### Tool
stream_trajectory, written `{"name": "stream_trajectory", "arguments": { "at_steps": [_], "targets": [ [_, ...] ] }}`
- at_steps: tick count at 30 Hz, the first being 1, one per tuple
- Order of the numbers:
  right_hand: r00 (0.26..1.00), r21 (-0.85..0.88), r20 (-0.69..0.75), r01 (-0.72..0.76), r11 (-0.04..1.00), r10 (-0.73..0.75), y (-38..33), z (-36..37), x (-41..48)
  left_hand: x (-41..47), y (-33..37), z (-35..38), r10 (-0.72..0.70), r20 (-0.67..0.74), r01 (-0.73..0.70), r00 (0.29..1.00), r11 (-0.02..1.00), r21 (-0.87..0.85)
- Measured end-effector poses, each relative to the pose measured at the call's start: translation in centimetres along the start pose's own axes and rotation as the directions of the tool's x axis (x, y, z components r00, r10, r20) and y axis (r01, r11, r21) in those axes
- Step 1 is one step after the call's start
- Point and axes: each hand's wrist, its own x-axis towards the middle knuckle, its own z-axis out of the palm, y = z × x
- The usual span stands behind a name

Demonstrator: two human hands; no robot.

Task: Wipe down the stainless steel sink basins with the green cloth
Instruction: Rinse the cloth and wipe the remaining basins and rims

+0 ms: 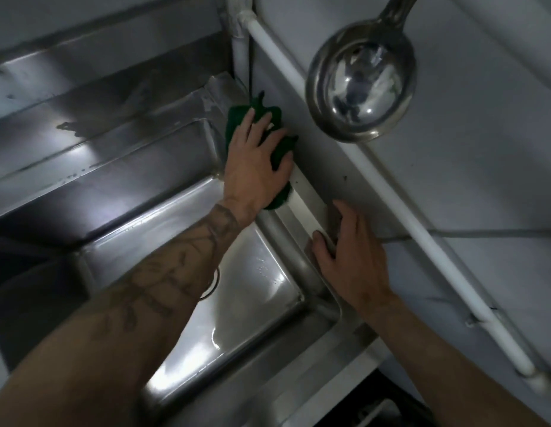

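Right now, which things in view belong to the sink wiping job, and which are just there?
In use: green cloth, left hand pressing it, sink basin, right hand on the rim.
Just there: ladle, white pipe.

Both forearms are showing bare, with no sleeves, gloves, rings or watch in sight. The left forearm, crossing from the lower left of the frame, is carrying dark line tattoos running up to the wrist; their design is blurring beyond reading. The right forearm is showing unmarked.
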Motion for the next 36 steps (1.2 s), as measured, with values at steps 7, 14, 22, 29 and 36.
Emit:
{"name": "stream_trajectory", "arguments": {
  "at_steps": [7,14,22,29,36],
  "targets": [
    [0.988,-0.258,-0.109,-0.135,0.957,0.11,2.4,-0.9,-5.4,-10.5,7.9,0.1,0.231,0.136,-0.213,0.963,0.967,-0.138],
    [0.989,-0.21,-0.087,-0.134,0.969,0.118,1.6,-1.0,-4.8,-1.8,1.9,-0.6,0.044,0.111,-0.045,0.993,0.999,0.006],
    [0.991,-0.057,-0.045,-0.13,0.99,0.128,1.7,-1.6,-5.0,-12.0,9.8,0.5,0.19,0.204,-0.16,0.96,0.975,-0.151],
    [0.966,0.042,-0.084,-0.241,0.97,0.244,1.7,-1.8,-4.6,-5.9,5.1,-0.2,0.106,0.18,-0.103,0.978,0.994,-0.024],
    [0.956,0.298,-0.105,-0.233,0.926,0.275,2.1,-2.6,-4.9,-10.5,9.3,0.5,0.153,0.206,-0.127,0.966,0.983,-0.133]
  ]
}}
